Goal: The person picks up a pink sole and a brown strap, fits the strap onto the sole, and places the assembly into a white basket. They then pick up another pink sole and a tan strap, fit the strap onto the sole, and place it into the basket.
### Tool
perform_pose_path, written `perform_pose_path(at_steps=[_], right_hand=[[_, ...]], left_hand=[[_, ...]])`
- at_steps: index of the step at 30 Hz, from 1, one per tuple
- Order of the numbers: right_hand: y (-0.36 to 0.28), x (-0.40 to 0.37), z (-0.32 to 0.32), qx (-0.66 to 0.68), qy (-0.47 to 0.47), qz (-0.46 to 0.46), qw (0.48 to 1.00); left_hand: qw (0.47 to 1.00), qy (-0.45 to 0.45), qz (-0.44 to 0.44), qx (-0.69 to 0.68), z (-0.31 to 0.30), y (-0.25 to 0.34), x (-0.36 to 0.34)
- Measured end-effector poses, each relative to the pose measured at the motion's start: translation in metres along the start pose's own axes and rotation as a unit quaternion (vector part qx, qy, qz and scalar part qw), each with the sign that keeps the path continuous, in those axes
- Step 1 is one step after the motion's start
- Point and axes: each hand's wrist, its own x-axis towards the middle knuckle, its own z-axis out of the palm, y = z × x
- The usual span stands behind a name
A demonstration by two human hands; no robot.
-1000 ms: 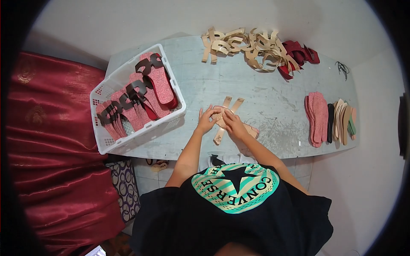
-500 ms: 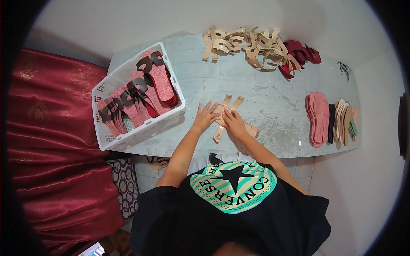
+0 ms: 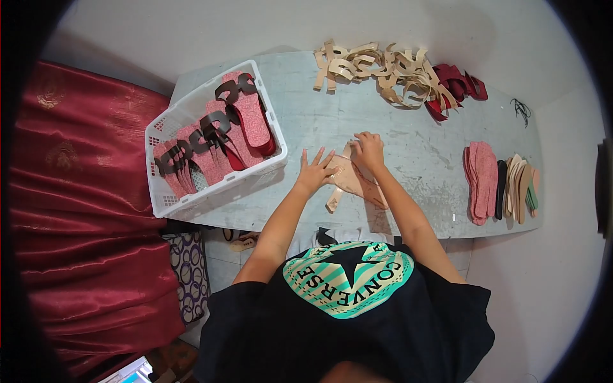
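A pinkish-tan sole (image 3: 361, 185) lies on the grey-blue table with a beige strap (image 3: 335, 198) across it; one strap end sticks out at its lower left. My left hand (image 3: 314, 173) lies with spread fingers at the left edge of the sole, its fingertips touching the strap piece. At the far end of the strap piece, my right hand (image 3: 368, 150) has its fingers bent together over the upper strap ends. What those fingers grip, if anything, is hidden beneath them.
A white basket (image 3: 220, 186) of pink soles with dark straps stands at left. Beige straps (image 3: 408, 73) and dark red straps (image 3: 452, 82) lie at the back. Pink soles (image 3: 483, 179) and other coloured soles (image 3: 516, 188) lie at right, below a black cord (image 3: 522, 110).
My right hand has moved from the middle of the sole up to the upper strap ends. My left hand stays beside the sole. The view has shifted slightly.
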Motion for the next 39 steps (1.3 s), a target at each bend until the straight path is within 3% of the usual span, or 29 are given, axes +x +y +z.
perform_pose_path(at_steps=[2,5,18,23,29,39], right_hand=[[0.006,0.004,0.006,-0.077,-0.071,0.005,0.994],[0.007,0.008,0.006,-0.088,-0.126,0.025,0.988],[-0.012,0.008,-0.008,-0.053,-0.149,0.090,0.983],[-0.019,-0.011,-0.002,-0.002,-0.121,0.035,0.992],[-0.051,-0.028,-0.020,0.051,-0.129,0.064,0.988],[-0.041,-0.048,0.007,0.025,-0.095,-0.018,0.995]], left_hand=[[0.999,-0.027,-0.032,-0.028,-0.003,0.001,0.000],[0.996,-0.057,-0.054,-0.046,-0.010,0.003,0.002],[0.994,-0.060,-0.067,-0.069,-0.007,0.002,0.002],[0.992,-0.062,-0.074,-0.086,-0.006,0.000,0.001],[0.991,-0.083,-0.072,-0.078,-0.012,0.000,0.002],[0.990,-0.050,-0.081,-0.104,-0.007,-0.001,0.000]])
